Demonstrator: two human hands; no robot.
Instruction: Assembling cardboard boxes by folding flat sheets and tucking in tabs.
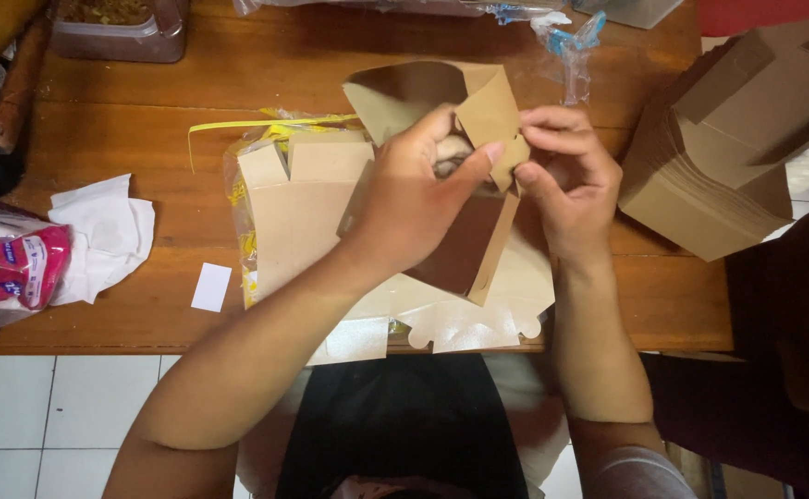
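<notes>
The kraft box (451,185), above the flat stack (303,212), looks light, creasable; our left hand (414,199) and right hand (566,180) pinch its flap.

light: warm, fairly dim | shadows: soft, dark at right edge | focus: slightly soft | glare: none

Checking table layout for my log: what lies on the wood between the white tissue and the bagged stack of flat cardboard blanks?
Head view: only a small white card lies between the tissue and the blanks.
</notes>
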